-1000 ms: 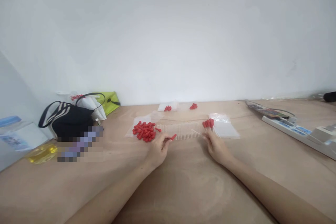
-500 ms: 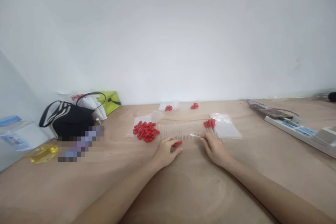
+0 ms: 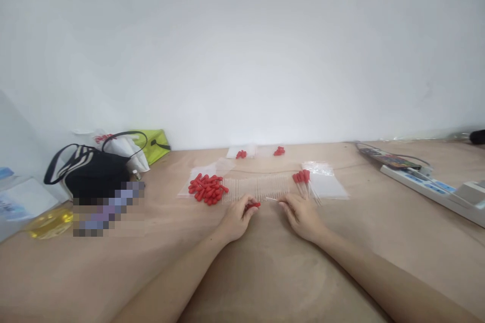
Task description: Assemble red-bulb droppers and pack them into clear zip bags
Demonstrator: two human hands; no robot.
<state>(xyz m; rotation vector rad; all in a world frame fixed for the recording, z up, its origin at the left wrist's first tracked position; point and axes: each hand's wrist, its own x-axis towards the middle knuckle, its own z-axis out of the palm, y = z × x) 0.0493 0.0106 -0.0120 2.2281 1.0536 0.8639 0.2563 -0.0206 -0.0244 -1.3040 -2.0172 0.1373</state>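
Note:
A red rubber dropper bulb point(image 3: 256, 205) is pinched in my left hand point(image 3: 235, 219), lying sideways and pointing right. My right hand point(image 3: 305, 214) grips a thin clear glass tube point(image 3: 272, 199) whose free end points left at the bulb; a small gap separates the two. Just beyond both hands is a row of clear glass tubes point(image 3: 265, 187) laid side by side. Left of the row, loose red bulbs point(image 3: 207, 189) are heaped on clear plastic. Several droppers with red bulbs fitted point(image 3: 301, 177) lie beyond my right hand.
Two small clusters of red bulbs point(image 3: 241, 154) lie near the wall. White plastic bags point(image 3: 329, 186) sit at the right. A power strip point(image 3: 428, 189) with a phone point(image 3: 392, 159) is farther right. At the left stand a black bag point(image 3: 91, 174) and a green bag point(image 3: 157, 145).
My right hand has moved left with the glass tube, bringing its end closer to the bulb. My left fingers have closed more around the bulb. The view has shifted slightly.

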